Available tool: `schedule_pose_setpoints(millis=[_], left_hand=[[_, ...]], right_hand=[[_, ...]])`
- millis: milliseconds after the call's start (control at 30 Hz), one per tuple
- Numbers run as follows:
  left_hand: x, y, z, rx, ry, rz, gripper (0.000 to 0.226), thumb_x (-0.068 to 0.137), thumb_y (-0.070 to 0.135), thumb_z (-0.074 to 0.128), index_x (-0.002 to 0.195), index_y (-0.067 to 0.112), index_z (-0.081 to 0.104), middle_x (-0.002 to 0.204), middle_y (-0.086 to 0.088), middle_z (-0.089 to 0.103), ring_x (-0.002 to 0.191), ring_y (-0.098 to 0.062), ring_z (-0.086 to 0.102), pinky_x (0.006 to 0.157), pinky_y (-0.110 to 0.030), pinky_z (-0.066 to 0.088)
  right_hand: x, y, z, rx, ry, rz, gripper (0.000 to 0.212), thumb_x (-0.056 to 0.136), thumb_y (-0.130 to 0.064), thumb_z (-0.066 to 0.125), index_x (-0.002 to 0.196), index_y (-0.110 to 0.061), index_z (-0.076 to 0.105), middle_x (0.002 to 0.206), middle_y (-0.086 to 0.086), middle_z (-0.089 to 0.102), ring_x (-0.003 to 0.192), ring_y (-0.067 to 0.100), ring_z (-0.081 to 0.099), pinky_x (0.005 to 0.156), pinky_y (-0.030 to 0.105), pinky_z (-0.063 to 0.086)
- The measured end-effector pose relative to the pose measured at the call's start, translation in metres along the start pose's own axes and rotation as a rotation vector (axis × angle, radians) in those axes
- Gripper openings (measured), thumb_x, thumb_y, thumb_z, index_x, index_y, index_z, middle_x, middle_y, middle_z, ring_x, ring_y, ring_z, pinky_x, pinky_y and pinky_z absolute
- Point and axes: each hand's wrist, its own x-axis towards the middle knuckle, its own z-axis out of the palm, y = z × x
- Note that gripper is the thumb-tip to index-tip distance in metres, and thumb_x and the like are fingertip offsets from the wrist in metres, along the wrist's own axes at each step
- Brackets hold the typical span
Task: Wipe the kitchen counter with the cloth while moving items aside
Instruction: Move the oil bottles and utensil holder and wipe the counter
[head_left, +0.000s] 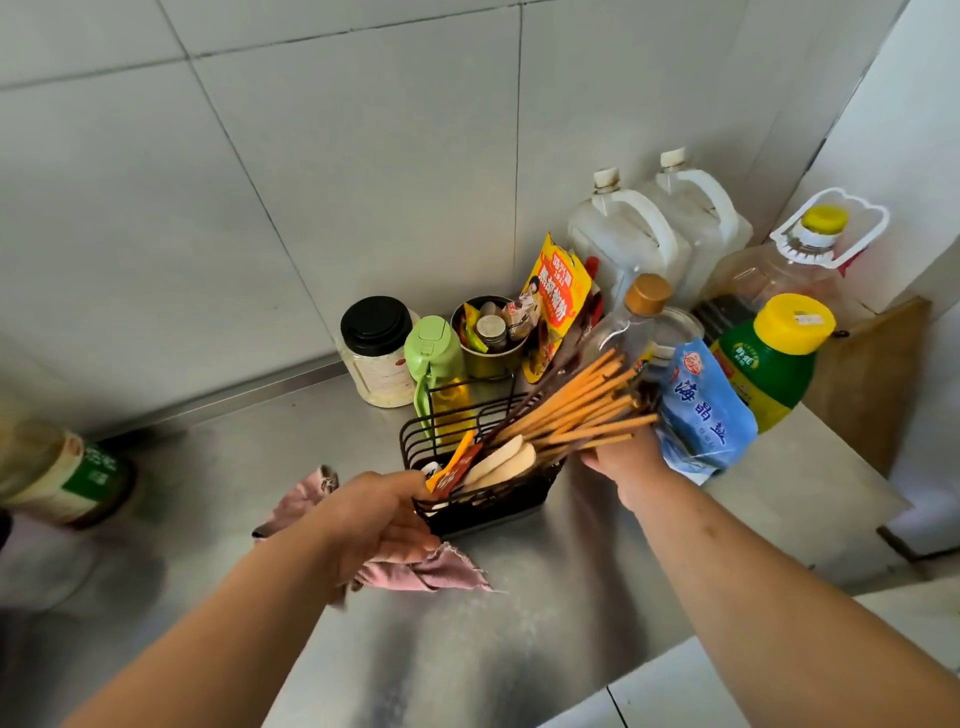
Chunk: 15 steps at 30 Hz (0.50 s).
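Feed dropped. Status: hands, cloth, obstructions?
Left hand grips black wire utensil basket, pink cloth beneath; right hand at far side, grip hidden. Blue salt bag adjacent.

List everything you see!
counter: 1, steel, underneath
cloth: 1, pink, under left hand
rack: 1, black, counter middle
chopsticks: bundle, orange-brown, in rack
jar: 1, black lid, by wall
oil dispenser: 1, green, beside jar
cup: 1, metal, behind rack
packet: 1, yellow, beside cup
canisters: 2, white, back corner
jug: 1, clear, far corner
salt bag: 1, blue, right of rack
bottle: 1, green, far right
left hand: 1, grips rack rim
right hand: 1, at chopsticks, grip unclear
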Motion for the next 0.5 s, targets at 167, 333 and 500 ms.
schedule_pose_setpoints(millis=[167,333,500], left_hand=[[-0.011,-0.012,-0.021,0.021,-0.064,-0.009,0.022,0.081,0.015,0.061,0.081,-0.005,0.072,0.086,-0.027,0.072,0.082,-0.038,0.072,0.068,-0.038,0.060],[-0.030,-0.018,-0.057,0.050,-0.112,-0.016,0.047,0.062,0.025,0.068,0.095,-0.008,0.069,0.094,-0.030,0.071,0.089,-0.041,0.070,0.068,-0.038,0.060],[-0.048,-0.020,-0.099,0.079,-0.110,0.008,0.059,0.047,0.035,0.071,0.093,-0.001,0.072,0.097,-0.025,0.072,0.090,-0.037,0.071,0.059,-0.030,0.058]], right_hand=[[-0.028,0.019,0.012,0.149,-0.127,-0.017,0.026,0.090,0.004,0.057,0.110,-0.012,0.059,0.106,0.009,0.065,0.093,0.027,0.066,0.064,0.037,0.059],[-0.047,0.021,0.040,0.020,-0.226,-0.080,0.020,0.094,0.009,0.047,0.109,0.005,0.060,0.103,0.026,0.066,0.079,0.022,0.063,0.063,0.027,0.056],[-0.061,-0.007,0.063,-0.034,-0.255,-0.102,0.046,0.090,0.017,0.044,0.067,-0.023,0.043,0.077,-0.003,0.049,0.072,0.011,0.048,0.057,-0.002,0.038]])
